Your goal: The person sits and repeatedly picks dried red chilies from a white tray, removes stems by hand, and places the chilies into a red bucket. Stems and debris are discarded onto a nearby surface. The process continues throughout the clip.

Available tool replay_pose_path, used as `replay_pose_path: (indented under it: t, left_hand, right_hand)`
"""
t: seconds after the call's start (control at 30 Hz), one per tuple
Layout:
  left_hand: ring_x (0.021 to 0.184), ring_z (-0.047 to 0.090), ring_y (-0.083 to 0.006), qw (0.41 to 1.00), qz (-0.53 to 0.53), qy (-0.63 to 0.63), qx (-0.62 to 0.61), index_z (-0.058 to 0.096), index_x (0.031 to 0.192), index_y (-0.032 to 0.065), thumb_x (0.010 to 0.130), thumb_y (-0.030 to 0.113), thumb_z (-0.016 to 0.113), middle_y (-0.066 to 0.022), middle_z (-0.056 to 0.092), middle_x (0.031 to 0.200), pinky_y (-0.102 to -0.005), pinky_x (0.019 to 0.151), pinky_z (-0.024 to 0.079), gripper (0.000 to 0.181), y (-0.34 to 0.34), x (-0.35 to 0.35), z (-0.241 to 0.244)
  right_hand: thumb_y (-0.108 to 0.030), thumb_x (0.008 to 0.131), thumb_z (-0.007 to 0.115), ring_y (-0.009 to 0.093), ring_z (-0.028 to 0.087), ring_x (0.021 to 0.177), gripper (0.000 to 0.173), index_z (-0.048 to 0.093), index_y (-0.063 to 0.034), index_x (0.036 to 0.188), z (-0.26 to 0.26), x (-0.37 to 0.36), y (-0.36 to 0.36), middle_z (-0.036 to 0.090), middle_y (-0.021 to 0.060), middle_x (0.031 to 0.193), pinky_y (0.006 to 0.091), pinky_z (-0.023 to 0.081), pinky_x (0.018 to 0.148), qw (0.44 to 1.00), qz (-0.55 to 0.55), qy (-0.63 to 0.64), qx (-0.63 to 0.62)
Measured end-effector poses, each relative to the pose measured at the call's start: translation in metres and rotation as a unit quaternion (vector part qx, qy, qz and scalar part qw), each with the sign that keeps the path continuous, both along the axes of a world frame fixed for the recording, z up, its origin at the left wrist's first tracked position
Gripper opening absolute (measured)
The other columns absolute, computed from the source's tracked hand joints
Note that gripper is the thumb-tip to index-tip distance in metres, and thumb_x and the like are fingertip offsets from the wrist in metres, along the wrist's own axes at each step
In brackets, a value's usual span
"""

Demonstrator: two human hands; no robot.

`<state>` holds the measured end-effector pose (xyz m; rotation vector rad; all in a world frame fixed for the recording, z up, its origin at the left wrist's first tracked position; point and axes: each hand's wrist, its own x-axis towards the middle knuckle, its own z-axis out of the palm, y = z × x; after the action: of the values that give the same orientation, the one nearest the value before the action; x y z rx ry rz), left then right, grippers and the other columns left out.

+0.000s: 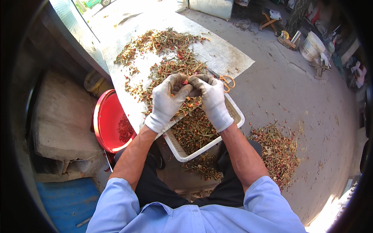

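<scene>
My left hand (172, 94), in a white knit glove with stained fingers, pinches a small red piece of dried plant (184, 82). Fingertip to fingertip with it, my right hand (208, 91) wears a matching glove and closes its thumb and forefinger at the same piece; its other fingers are curled, their inner side hidden. Below both hands is a white plastic basket (189, 158) filled with stems and reddish plant heads (192, 132). Beyond them, a heap of the same plant material (172, 65) lies on a pale board (230, 56). Scissors with orange handles (228, 83) rest beside my right hand.
At left stands a red tub (109, 116) with red plant bits (125, 129) inside. A concrete-like block (67, 122) is farther left. More plant debris (275, 154) is piled on the floor at right. A white bucket (311, 46) and a folding stool (268, 21) stand at the back right.
</scene>
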<state>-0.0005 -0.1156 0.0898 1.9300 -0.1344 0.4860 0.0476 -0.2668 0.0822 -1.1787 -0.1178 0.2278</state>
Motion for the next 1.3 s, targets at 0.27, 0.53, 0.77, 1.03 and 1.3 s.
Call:
replay_pose_path:
  t: [0.27, 0.53, 0.77, 1.03, 1.3]
  left_hand:
    - [0.087, 0.073, -0.0120, 0.999, 0.012, -0.015, 0.031, 0.070, 0.124, -0.0068, 0.101, 0.006, 0.071, -0.0090, 0.077, 0.097, -0.0280, 0.078, 0.062, 0.026, 0.006, -0.001, -0.008]
    - [0.082, 0.073, -0.0131, 0.987, -0.065, 0.067, -0.131, 0.071, 0.122, -0.0070, 0.104, 0.006, 0.067, -0.0077, 0.076, 0.094, -0.0301, 0.074, 0.064, 0.023, 0.017, 0.001, -0.009]
    - [0.069, 0.070, -0.0129, 0.976, -0.070, 0.098, -0.183, 0.071, 0.114, -0.0074, 0.103, 0.007, 0.068, -0.0073, 0.073, 0.083, -0.0271, 0.064, 0.060, 0.018, 0.015, -0.001, 0.002]
    - [0.064, 0.069, -0.0153, 0.950, -0.099, 0.117, -0.272, 0.070, 0.112, -0.0063, 0.104, 0.017, 0.067, -0.0059, 0.069, 0.079, -0.0280, 0.060, 0.059, 0.025, 0.012, 0.002, 0.004]
    - [0.071, 0.074, -0.0168, 0.969, -0.065, 0.092, -0.220, 0.070, 0.117, -0.0043, 0.105, 0.016, 0.069, -0.0072, 0.073, 0.083, -0.0290, 0.063, 0.063, 0.024, 0.055, 0.000, 0.005]
  right_hand:
    - [-0.009, 0.101, 0.070, 0.011, 0.072, 0.074, 0.015, 0.076, 0.0043, 0.106, 0.000, -0.004, 0.006, 0.077, 0.0071, 0.090, 0.0268, 0.062, 0.068, 0.996, -0.022, -0.047, -0.069]
    - [-0.010, 0.100, 0.071, 0.011, 0.068, 0.069, 0.015, 0.076, 0.0044, 0.100, 0.004, -0.002, -0.001, 0.076, 0.0063, 0.084, 0.0264, 0.057, 0.064, 0.993, 0.006, -0.073, -0.093]
    - [-0.015, 0.098, 0.074, 0.013, 0.069, 0.069, 0.019, 0.073, 0.0041, 0.101, 0.002, 0.001, -0.005, 0.074, 0.0059, 0.083, 0.0282, 0.057, 0.065, 0.999, 0.038, -0.017, -0.027]
    - [-0.012, 0.101, 0.066, 0.016, 0.071, 0.072, 0.020, 0.069, 0.0061, 0.109, -0.004, 0.003, -0.008, 0.073, 0.0107, 0.089, 0.0310, 0.063, 0.067, 0.987, 0.046, 0.073, 0.132]
    - [-0.009, 0.098, 0.072, 0.011, 0.069, 0.068, 0.014, 0.076, 0.0038, 0.099, 0.007, 0.012, -0.030, 0.074, 0.0055, 0.081, 0.0265, 0.057, 0.062, 0.994, 0.048, -0.032, -0.095]
